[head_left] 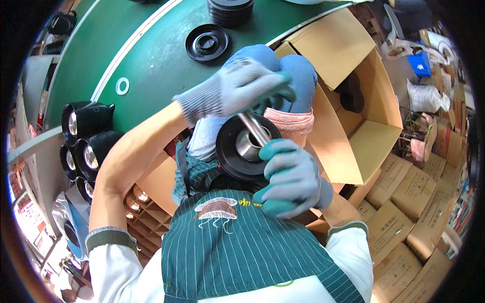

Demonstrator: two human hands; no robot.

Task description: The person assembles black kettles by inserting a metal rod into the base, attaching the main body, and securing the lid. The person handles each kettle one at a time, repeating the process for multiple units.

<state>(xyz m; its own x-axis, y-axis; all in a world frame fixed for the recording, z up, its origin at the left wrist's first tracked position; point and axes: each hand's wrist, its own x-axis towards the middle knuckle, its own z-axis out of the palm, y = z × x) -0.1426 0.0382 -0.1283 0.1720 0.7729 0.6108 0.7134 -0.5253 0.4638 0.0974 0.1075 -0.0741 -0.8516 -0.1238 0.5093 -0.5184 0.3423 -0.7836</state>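
On my lap rests a black round part (228,151) like a wide flanged disc, with a shiny metal cup (248,145) at its centre. A straight metal rod (256,129) slants across it. My right hand (293,179), in a grey glove with green fingers, is closed around the rod's lower end. Over the upper end is my left hand (242,88), gloved alike, its fingers curled and partly blurred; what they hold is hidden. A similar black disc (206,44) lies on the green table ahead.
A stack of black discs (230,11) and a white ring (122,86) are on the green table (161,65). Black lamp-like housings (98,121) stand left. An open cardboard box (376,146) is at my right, near several closed cartons (389,230). A divided box (146,222) sits lower left.
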